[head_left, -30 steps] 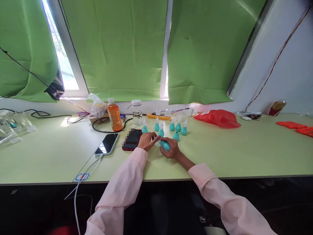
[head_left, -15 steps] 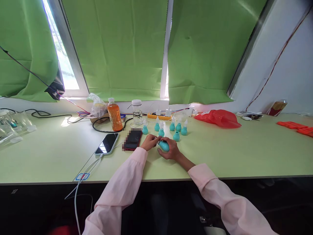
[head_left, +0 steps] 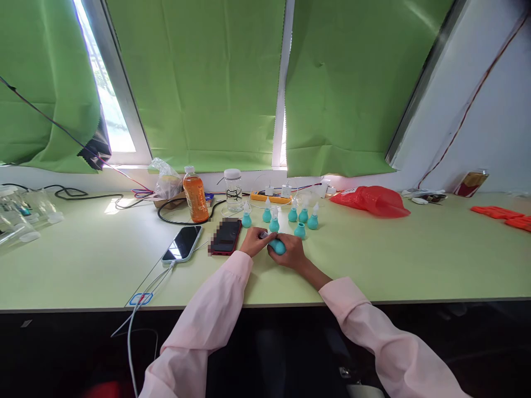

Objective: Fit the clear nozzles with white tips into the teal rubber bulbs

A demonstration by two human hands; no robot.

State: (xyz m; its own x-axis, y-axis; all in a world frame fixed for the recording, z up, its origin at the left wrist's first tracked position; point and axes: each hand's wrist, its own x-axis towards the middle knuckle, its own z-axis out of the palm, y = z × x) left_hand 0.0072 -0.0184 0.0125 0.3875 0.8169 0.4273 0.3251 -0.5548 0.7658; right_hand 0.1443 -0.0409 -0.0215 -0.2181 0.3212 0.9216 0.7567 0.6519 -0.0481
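Note:
My right hand (head_left: 291, 252) is wrapped round a teal rubber bulb (head_left: 277, 247), its rounded end showing toward me. At the bulb's other end my left hand (head_left: 254, 241) pinches a small whitish clear nozzle (head_left: 263, 235), up against the bulb's neck. Whether the two parts are joined is hidden by the fingers. Just beyond my hands stand several bulb aspirators, teal with clear pointed tips, among them one aspirator (head_left: 274, 222) close to my fingers and another aspirator (head_left: 312, 220) to the right. A teal bulb without a tip (head_left: 299, 231) stands near my right hand.
Left of my hands lie a dark phone (head_left: 226, 236) and a white-edged phone (head_left: 182, 244) with a cable. Behind stand an orange drink bottle (head_left: 194, 196), a clear bottle (head_left: 233, 193) and a yellow power strip (head_left: 269, 198). A red plastic bag (head_left: 371, 200) lies back right.
My left hand has turned slightly, so the whitish nozzle now shows between its fingers. The bulb in my right hand has shifted and tilted a little.

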